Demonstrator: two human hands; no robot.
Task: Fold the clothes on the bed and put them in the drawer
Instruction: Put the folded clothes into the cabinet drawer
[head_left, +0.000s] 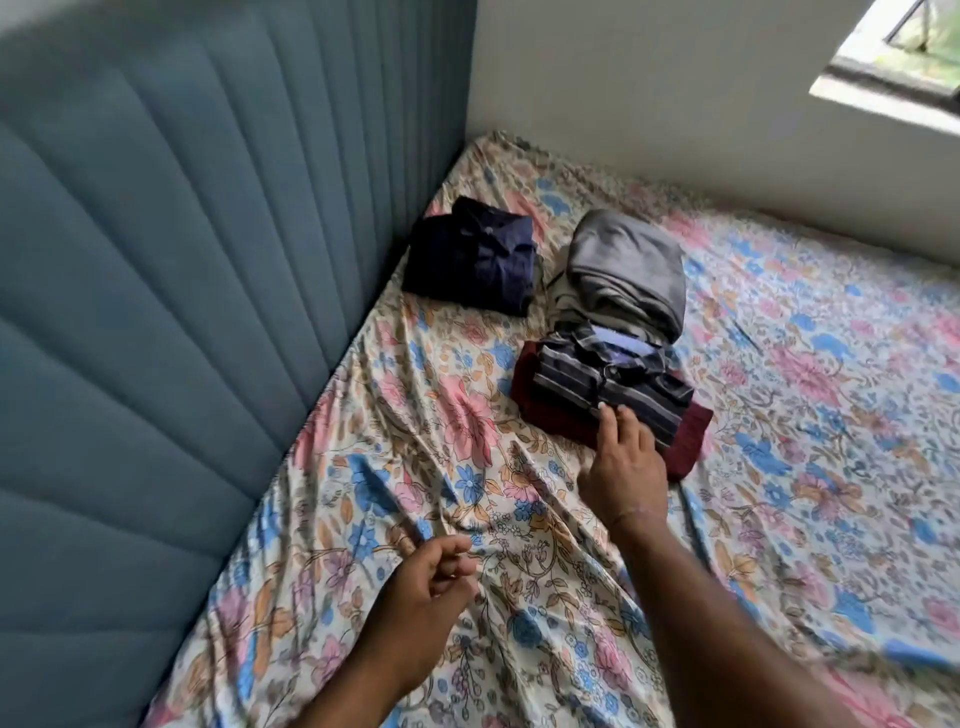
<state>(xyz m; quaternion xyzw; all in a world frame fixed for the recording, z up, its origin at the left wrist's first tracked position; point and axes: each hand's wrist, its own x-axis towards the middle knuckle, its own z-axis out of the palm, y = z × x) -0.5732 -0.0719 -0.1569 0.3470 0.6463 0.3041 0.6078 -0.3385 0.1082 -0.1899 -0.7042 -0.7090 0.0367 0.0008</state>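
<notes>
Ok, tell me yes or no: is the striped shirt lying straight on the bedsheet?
No, the striped shirt lies folded on top of the maroon garment, not on the bedsheet.

Headboard (182, 312) walls left; folded piles (608, 374) ahead.

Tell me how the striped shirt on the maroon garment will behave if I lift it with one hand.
The striped shirt is soft folded cloth, so it will probably sag and unfold if lifted by one edge. It looks light. It rests loosely on the maroon garment, so it may slide off; the right hand touches its near edge, and lifting both together seems safer.
</notes>
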